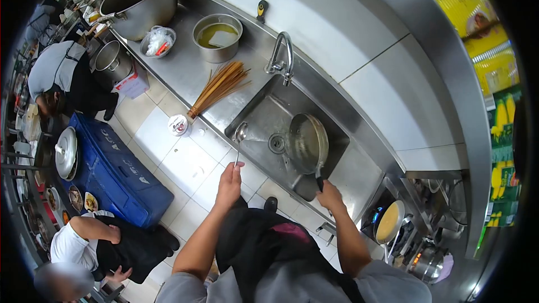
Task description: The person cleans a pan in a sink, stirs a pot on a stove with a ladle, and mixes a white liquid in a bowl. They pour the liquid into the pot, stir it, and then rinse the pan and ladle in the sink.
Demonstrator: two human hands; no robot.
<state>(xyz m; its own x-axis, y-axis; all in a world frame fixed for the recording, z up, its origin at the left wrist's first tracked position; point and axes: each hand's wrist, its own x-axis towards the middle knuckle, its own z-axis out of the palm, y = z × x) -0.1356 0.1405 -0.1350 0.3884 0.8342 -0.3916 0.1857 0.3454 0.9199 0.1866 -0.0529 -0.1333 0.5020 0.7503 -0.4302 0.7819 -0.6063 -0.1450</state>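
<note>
Pan (pixel 306 145) tilted in or just over sink basin (pixel 259 101), beside drain (pixel 276 143); can't tell if it touches the bottom. Right hand (pixel 330 196): fingers closed around pan's black handle. Left hand (pixel 229 185): fingers closed on thin handle of ladle (pixel 241 131), ladle bowl at basin's near edge. Faucet (pixel 285 59) at basin's wall side. Stick bundle (pixel 218 90) lies on steel counter (pixel 182 59), near pot (pixel 217 51) holding yellowish liquid. Second pan (pixel 389 222), yellow contents, on stove, well apart from left hand.
</note>
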